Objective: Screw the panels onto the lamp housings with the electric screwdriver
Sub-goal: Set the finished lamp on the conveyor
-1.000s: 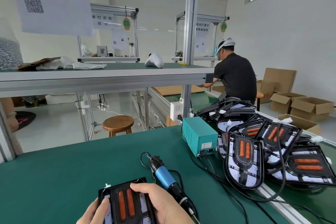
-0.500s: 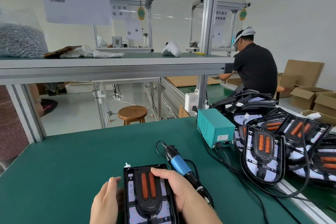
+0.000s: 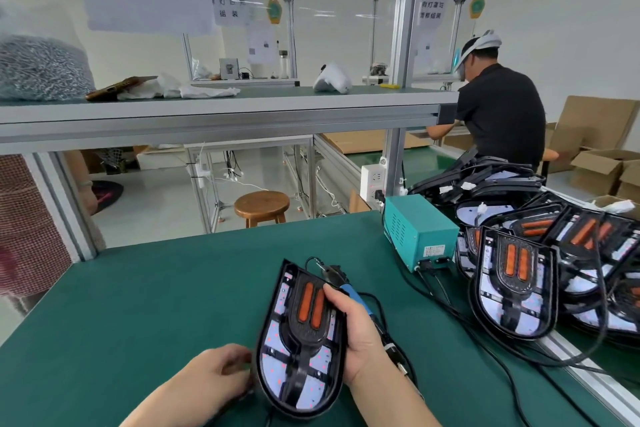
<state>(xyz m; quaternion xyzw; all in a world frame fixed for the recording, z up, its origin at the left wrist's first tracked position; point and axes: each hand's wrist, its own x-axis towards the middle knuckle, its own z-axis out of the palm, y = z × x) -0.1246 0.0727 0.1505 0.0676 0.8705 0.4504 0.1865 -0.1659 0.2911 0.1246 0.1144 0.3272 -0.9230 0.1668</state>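
A black lamp housing (image 3: 300, 362) with a white LED board and a black panel bearing two orange strips (image 3: 311, 304) is tilted up off the green table (image 3: 138, 305). My right hand (image 3: 360, 333) grips its right edge, thumb on the panel. My left hand (image 3: 214, 374) has its fingers curled at the housing's lower left edge. The blue electric screwdriver (image 3: 356, 298) lies on the table just behind the housing, partly hidden by my right hand, its cable trailing right.
A teal power box (image 3: 419, 229) stands at the right with cables across the table. A pile of lamp housings (image 3: 512, 288) fills the right side. A shelf (image 3: 207, 111) runs overhead. Another person (image 3: 498, 114) works beyond; a wooden stool (image 3: 261, 206) stands behind the table.
The housing has been raised and tilted from lying flat, shifting right. My left hand went from flat beside it to curled at its lower left edge. The view moved left and down.
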